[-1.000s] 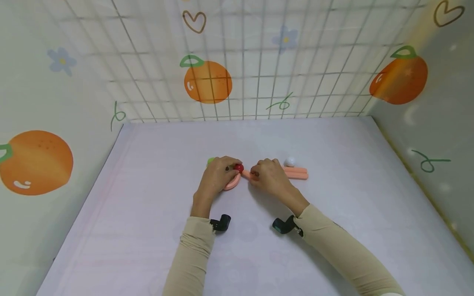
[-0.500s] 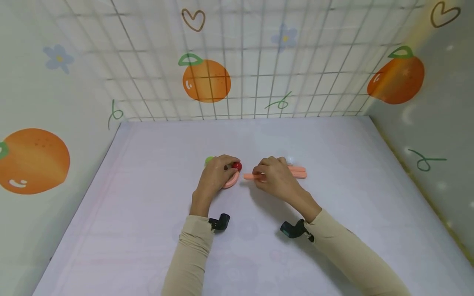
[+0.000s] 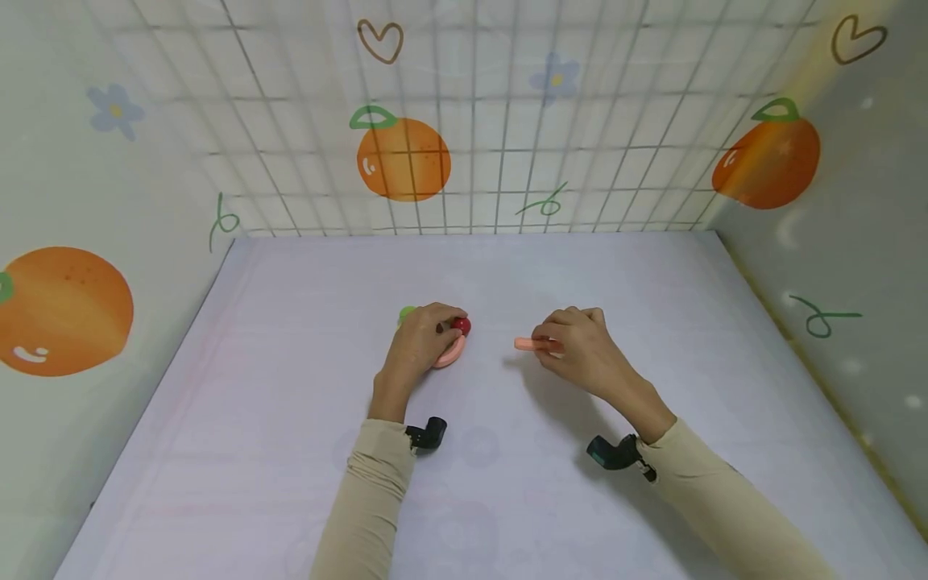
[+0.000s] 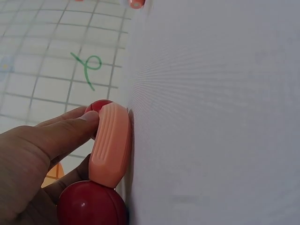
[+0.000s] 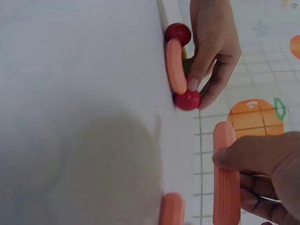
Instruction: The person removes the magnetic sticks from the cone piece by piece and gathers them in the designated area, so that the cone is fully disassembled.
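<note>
My left hand (image 3: 420,338) pinches a small red ball (image 3: 461,325) that touches one end of a curved salmon-pink toy rod (image 3: 451,353). A second red ball (image 4: 91,204) joins the other end of that rod in the left wrist view. A light green ball (image 3: 408,312) shows partly behind the left hand. To the right, my right hand (image 3: 583,346) holds a straight salmon-pink rod (image 5: 226,178) between thumb and fingers, slightly above the table and apart from the red ball. In the right wrist view, yellow and green bits behind the curved rod are mostly hidden.
Another salmon-pink rod (image 5: 172,208) lies on the table by the right hand in the right wrist view. A white cloth covers the table (image 3: 464,499). A printed curtain (image 3: 290,145) with oranges and grid lines stands behind and at both sides.
My right hand has moved right, drawing the straight rod away from the red ball. It now blocks the table rods and white ball in the head view. The left hand stays put.
</note>
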Tool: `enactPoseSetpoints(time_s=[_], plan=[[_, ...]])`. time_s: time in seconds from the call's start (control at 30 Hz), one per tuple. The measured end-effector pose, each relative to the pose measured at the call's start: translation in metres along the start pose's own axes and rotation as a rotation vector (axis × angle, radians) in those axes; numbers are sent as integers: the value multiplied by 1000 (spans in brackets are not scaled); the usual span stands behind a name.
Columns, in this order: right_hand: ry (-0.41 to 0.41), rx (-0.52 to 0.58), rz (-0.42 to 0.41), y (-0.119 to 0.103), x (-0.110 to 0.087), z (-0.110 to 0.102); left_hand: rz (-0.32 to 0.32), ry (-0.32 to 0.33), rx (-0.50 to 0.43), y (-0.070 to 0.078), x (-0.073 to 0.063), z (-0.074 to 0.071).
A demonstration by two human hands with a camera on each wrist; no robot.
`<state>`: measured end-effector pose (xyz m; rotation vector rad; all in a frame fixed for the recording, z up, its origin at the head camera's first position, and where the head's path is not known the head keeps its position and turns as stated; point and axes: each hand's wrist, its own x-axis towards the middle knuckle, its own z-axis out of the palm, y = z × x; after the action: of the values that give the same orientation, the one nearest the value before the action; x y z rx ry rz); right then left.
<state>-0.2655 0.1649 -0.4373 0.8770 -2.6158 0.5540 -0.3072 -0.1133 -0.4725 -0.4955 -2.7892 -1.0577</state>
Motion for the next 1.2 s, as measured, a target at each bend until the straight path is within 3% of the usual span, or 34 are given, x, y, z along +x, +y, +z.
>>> enactPoseSetpoints(time_s=[0.3, 0.8, 1.2], plan=[[7, -56, 15, 16, -15, -2, -12, -24, -127, 0, -2, 0], [14, -107, 36, 34, -30, 4, -11, -23, -112, -1, -2, 1], [-4, -178, 40, 38, -31, 13, -17, -24, -113, 1, -2, 0]])
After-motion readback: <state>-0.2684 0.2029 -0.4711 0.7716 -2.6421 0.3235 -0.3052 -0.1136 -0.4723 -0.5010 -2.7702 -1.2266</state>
